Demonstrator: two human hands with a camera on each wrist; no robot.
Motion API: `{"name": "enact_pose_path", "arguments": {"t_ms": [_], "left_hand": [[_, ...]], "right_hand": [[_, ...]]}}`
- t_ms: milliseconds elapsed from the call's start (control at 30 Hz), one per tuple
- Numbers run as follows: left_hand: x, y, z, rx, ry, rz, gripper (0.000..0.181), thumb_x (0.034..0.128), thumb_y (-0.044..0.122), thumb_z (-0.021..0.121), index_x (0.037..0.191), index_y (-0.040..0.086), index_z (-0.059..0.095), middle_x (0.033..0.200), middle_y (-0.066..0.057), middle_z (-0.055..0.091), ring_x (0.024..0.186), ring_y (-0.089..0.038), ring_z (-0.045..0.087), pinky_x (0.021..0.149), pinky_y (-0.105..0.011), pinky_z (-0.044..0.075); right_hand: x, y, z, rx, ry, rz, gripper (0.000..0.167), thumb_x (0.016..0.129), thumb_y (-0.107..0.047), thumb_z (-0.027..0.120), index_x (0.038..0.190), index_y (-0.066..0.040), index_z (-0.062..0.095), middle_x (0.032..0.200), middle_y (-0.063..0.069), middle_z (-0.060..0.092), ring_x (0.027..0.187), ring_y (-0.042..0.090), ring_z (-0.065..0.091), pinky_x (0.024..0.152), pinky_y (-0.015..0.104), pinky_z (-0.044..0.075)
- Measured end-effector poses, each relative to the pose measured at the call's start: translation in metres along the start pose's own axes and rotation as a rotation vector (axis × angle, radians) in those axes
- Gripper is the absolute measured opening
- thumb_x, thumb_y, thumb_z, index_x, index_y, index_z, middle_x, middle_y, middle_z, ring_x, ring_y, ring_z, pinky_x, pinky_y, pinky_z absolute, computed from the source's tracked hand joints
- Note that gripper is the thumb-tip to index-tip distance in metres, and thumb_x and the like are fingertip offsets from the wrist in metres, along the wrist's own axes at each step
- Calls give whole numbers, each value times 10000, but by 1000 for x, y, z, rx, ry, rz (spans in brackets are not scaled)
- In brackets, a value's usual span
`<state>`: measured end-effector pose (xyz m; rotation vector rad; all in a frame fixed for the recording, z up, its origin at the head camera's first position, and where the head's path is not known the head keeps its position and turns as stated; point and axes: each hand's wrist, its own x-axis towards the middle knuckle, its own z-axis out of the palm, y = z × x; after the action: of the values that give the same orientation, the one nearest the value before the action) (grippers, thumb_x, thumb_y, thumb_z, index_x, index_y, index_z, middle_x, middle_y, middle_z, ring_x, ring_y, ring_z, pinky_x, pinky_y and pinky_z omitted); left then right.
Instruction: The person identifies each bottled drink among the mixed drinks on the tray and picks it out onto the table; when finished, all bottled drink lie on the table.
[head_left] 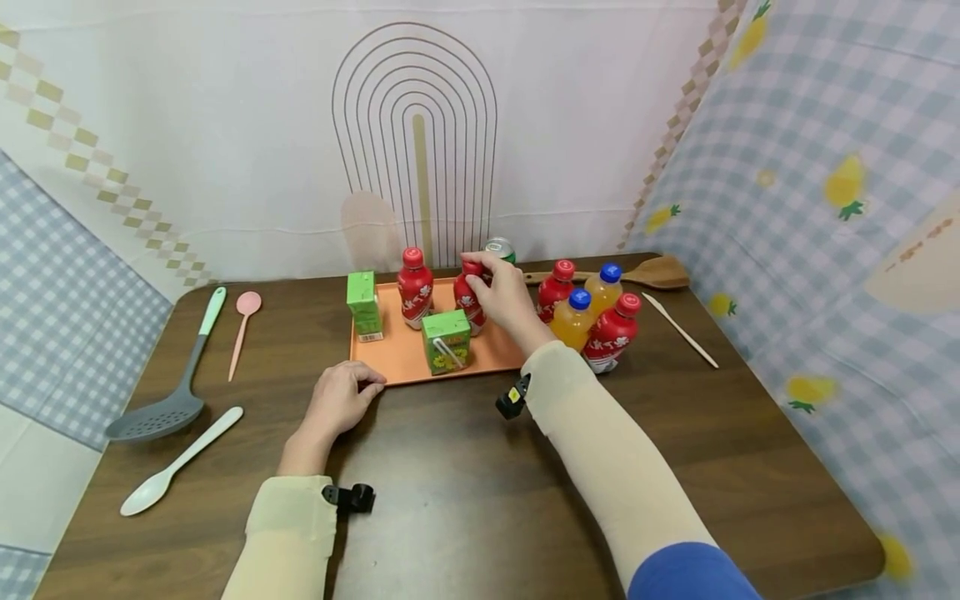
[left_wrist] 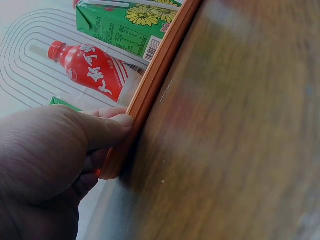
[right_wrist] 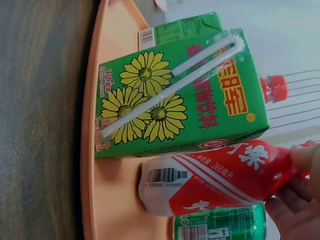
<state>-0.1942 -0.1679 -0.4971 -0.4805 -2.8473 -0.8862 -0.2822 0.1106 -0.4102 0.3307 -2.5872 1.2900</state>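
An orange tray lies on the table, and my left hand pinches its near left corner, thumb on the rim. My right hand holds a red drink bottle by its upper part, over the tray; the bottle leans slightly in the right wrist view. Just in front of it stands a green drink carton with a straw on its side. Another red bottle and a second green carton stand on the tray's left half. Behind my right hand a green can is partly hidden.
Right of the tray are two red bottles and two orange juice bottles. A wooden spatula and a thin wooden knife lie beyond. At left lie a grey skimmer, a pink spoon and a white spoon.
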Motion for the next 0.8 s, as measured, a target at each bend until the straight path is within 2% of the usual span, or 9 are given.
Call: {"name": "enact_pose_path", "arguments": {"t_ms": [200,500,800], "left_hand": [[-1,1,0,3,-6,-10,51,864,139,723,857,133,773,885,-10,700,944,-269,628,859,-471,475],[0,1,-1,-2,-18,-32,57,868,133,719,860,135,775,892,-11,700,955,-272,624,873,-477,467],[0,1,0,-7,-15,-25,52,863,125,722,852,132,773,884,-10,701,949,-273,627,866,-480,468]], "right_hand": [[-13,-3,-6,19,-16,31,352,950,-147,613,1289,-241,609,1251,21,614,1123,166,582,938,344,493],[-24,-5,-14,45,-24,20,360,935,-126,634,1278,-233,620,1240,32,617,1115,178,596,922,329,504],[-37,-4,-18,-3,-23,0,393,900,-126,684,1279,-212,620,1221,51,632,1109,201,612,902,337,515]]}}
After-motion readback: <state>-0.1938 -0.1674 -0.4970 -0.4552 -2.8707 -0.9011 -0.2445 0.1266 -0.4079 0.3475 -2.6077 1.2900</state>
